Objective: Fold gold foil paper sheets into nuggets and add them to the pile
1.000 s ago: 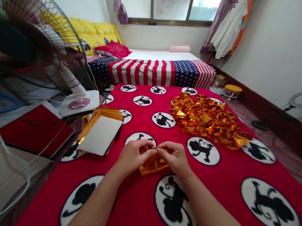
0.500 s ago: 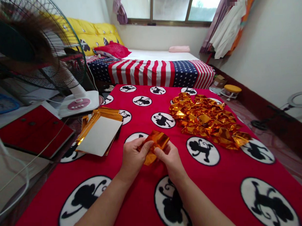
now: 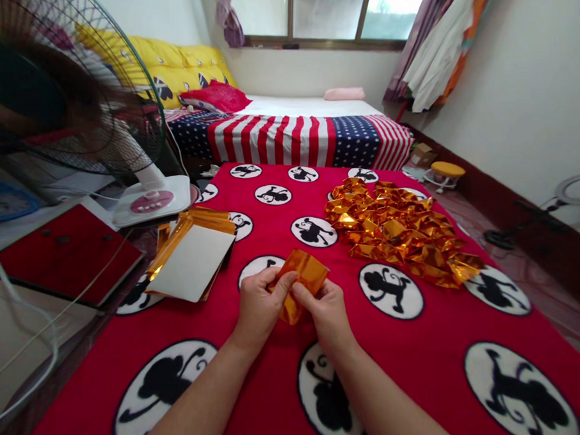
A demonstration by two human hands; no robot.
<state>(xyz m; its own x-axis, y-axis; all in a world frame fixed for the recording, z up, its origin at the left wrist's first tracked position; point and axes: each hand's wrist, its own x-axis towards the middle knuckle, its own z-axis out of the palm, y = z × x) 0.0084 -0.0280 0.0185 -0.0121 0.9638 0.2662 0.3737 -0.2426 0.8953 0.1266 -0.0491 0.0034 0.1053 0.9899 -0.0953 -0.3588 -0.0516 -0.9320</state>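
Between my two hands is a sheet of gold foil paper (image 3: pixel 305 268), partly folded, held above the red cloth (image 3: pixel 259 398). My left hand (image 3: pixel 262 302) pinches its left side, thumb on top. My right hand (image 3: pixel 325 306) grips the right side, its thumb close to the left one near the middle. A lower flap of the foil hangs below the thumbs. The fingers beneath the paper are hidden. To the right lies a heap of folded gold foil pieces (image 3: pixel 396 229). On the left is a stack of flat foil sheets (image 3: pixel 190 260) with a whitish sheet on top.
A fan (image 3: pixel 149 191) with blurred, spinning blades stands at the left, beside a dark red panel (image 3: pixel 70 253) and a white cable (image 3: pixel 49 324). Beyond the cloth is a bed (image 3: pixel 286 141) with a striped cover. A yellow stool (image 3: pixel 447 169) and a ring-light stand (image 3: pixel 553 205) are at the right.
The foil between my hands has tilted and spread a little, showing more of its upper face and lower flap. Both hands keep their hold and have barely shifted.
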